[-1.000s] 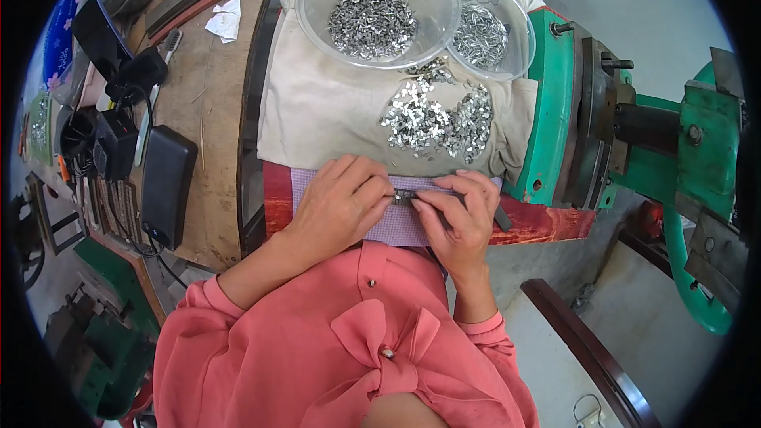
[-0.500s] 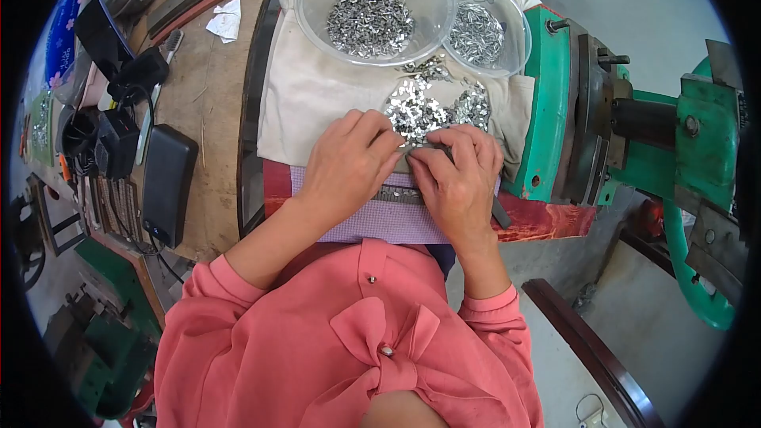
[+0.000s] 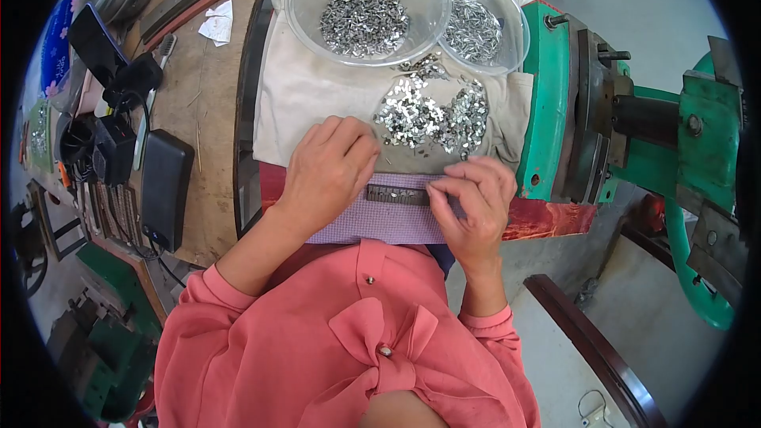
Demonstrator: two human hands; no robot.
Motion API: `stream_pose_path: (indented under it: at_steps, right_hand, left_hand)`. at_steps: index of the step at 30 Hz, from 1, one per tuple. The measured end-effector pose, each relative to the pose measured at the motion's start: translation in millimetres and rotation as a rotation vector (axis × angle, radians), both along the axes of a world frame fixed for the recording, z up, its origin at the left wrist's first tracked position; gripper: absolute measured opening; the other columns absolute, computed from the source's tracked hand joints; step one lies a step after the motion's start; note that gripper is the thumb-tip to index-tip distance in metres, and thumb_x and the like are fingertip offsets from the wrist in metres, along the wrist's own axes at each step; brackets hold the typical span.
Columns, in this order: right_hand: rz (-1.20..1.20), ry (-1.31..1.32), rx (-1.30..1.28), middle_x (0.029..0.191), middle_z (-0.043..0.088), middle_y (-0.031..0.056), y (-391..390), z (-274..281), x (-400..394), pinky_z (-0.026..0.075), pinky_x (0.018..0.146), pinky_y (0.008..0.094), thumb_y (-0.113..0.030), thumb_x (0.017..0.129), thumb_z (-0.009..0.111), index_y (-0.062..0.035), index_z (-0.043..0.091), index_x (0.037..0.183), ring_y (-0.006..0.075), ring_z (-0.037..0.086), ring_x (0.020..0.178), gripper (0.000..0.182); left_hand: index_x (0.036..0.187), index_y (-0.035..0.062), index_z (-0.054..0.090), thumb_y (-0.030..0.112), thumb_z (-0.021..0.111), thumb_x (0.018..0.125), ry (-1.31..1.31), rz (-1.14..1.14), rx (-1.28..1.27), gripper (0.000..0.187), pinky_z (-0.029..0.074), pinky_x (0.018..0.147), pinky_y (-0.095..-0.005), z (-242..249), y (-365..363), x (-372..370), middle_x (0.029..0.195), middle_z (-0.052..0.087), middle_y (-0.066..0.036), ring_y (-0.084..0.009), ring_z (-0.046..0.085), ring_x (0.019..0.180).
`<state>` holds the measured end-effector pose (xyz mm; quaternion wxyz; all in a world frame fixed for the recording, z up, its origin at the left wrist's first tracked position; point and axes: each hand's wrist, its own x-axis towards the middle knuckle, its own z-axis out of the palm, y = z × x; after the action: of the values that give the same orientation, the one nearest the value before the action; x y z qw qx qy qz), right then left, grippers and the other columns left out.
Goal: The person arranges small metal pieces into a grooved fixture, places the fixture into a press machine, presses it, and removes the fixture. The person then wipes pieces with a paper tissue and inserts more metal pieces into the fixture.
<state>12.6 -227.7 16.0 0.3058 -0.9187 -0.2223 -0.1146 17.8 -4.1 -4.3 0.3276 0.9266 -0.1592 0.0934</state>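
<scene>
A dark slotted metal strip (image 3: 396, 195) lies on the purple checked cloth (image 3: 372, 222). My right hand (image 3: 476, 200) is at the strip's right end, thumb and forefinger pinched together; whatever is between the tips is too small to make out. Left of the strip and a little above it, my left hand (image 3: 329, 170) is closed with its fingers curled, and its fingertips hide anything inside. Beyond both hands, a heap of small shiny metal pieces (image 3: 416, 115) is spread on the beige cloth (image 3: 293, 91).
Two clear plastic tubs hold metal pieces: a large tub (image 3: 297, 32) and a smaller tub (image 3: 519, 51). A green machine (image 3: 547, 103) stands at the right. On the wooden table (image 3: 214, 111) at left are a black power bank (image 3: 168, 188), a phone (image 3: 97, 43) and a brush (image 3: 168, 46).
My right hand has moved from the heap's edge down to the strip, and my left hand has drawn back leftward. The strip and the near side of the heap are now more exposed.
</scene>
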Motion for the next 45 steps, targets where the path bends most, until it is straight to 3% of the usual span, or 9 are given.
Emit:
stream_pose_path:
  at_steps: [16, 25, 36, 45]
  right_hand:
    - [0.034, 0.062, -0.063, 0.106, 0.065, 0.0005, 0.6, -1.7, -17.5, 0.039, 0.097, 0.0442, -0.013, 0.073, 0.082, -0.0131, 0.075, 0.091, 0.0271, 0.056, 0.109, 0.020]
    - [0.088, 0.075, -0.084, 0.107, 0.064, 0.0024, 10.2, 0.3, -11.1, 0.039, 0.098, 0.0457, -0.010, 0.071, 0.079, -0.0115, 0.070, 0.085, 0.0278, 0.057, 0.110, 0.017]
    - [0.113, -0.037, -0.106, 0.104, 0.062, 0.0029, 23.0, -11.0, 27.8, 0.038, 0.098, 0.0454, -0.010, 0.073, 0.078, -0.0109, 0.069, 0.086, 0.0272, 0.056, 0.109, 0.016]
    - [0.036, -0.001, -0.128, 0.102, 0.064, 0.0020, 23.9, -10.1, 29.3, 0.038, 0.093, 0.0438, -0.013, 0.073, 0.082, -0.0107, 0.071, 0.083, 0.0268, 0.057, 0.104, 0.016]
  left_hand:
    - [0.085, 0.0038, 0.065, -0.003, 0.075, 0.071, 0.040, 0.041, -0.092, 0.018, 0.048, 0.071, -0.0384, 3.2, 3.0, -12.2, 0.093, 0.062, -0.007, -0.0286, 0.059, 0.083]
    - [0.086, 0.0050, 0.066, -0.002, 0.076, 0.071, 0.110, 0.008, -0.212, 0.019, 0.048, 0.072, -0.0378, 12.0, -7.2, -36.3, 0.092, 0.063, -0.007, -0.0283, 0.059, 0.084]
    - [0.092, 0.0040, 0.064, 0.001, 0.077, 0.074, 0.242, -0.012, -0.231, 0.023, 0.046, 0.080, -0.0406, 10.0, -14.1, -39.1, 0.102, 0.062, -0.011, -0.0311, 0.058, 0.092]
    - [0.094, 0.0019, 0.064, 0.004, 0.076, 0.076, 0.120, -0.052, -0.208, 0.021, 0.048, 0.078, -0.0396, 1.5, -3.5, -45.5, 0.101, 0.061, -0.011, -0.0309, 0.059, 0.090]
